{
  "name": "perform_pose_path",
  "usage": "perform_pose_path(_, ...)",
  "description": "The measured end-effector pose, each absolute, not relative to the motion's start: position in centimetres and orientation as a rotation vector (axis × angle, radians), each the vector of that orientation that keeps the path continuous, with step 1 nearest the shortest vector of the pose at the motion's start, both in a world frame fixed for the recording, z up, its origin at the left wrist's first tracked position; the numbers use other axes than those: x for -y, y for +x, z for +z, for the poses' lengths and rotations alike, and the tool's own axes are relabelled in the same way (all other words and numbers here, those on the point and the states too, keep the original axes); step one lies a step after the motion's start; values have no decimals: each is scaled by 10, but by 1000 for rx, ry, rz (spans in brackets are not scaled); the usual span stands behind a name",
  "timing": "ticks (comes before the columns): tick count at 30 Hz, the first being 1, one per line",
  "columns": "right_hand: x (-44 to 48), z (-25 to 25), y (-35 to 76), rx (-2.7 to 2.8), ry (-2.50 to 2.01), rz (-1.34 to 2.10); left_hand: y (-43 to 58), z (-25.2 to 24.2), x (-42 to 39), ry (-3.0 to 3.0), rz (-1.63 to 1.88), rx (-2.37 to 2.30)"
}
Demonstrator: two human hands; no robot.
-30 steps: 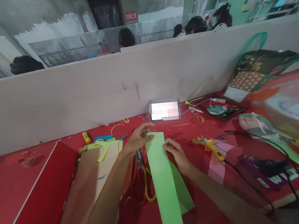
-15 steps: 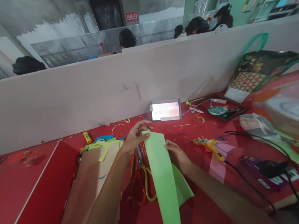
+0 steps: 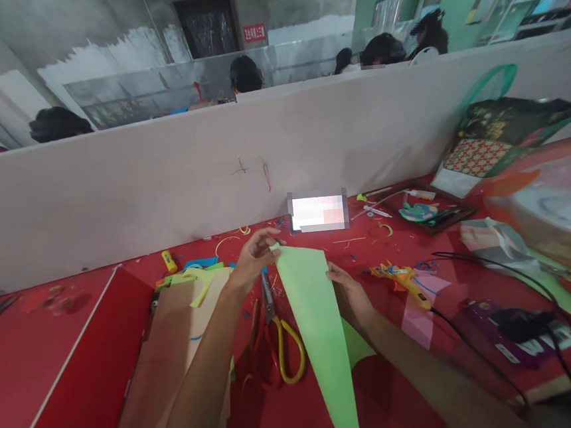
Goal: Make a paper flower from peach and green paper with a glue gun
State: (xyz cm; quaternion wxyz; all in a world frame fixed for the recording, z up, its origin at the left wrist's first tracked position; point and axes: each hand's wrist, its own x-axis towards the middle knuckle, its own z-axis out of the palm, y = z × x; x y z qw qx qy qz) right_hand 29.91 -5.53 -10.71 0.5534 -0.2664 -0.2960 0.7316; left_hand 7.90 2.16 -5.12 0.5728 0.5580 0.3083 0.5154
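Note:
A long strip of light green paper (image 3: 320,324) is lifted off the red table (image 3: 391,391), its near end curling toward me. My left hand (image 3: 255,256) pinches the strip's far left corner. My right hand (image 3: 350,295) grips its right edge, fingers partly hidden behind the paper. Scissors with red and yellow handles (image 3: 277,348) lie on the table just under and left of the strip.
A yellow glue gun (image 3: 400,278) with a black cord lies to the right. Brown card (image 3: 178,356) and paper scraps sit at left, beside a red board (image 3: 65,386). A phone (image 3: 318,211) leans on the white partition (image 3: 162,178). Bags and a tray are at far right. Other people sit beyond the partition.
Both hands have raised the green strip off the table and tilted it; its far end now looks wider and its near end curls up.

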Motion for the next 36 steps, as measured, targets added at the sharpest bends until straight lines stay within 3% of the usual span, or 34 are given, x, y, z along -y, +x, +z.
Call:
perform_pose_path(12,55,-106,317,1424,-460,1907,66,-56,-32,1009,1430,-659)
perform_pose_path(19,53,-118,312,1554,-590,1613,61,-61,-39,919,1487,-701)
perform_pose_path(28,57,-109,301,1198,-719,1484,80,-69,-35,1023,1385,-673)
perform_pose_path(36,54,-116,295,826,-824,1596,93,-63,-19,1139,1293,-584)
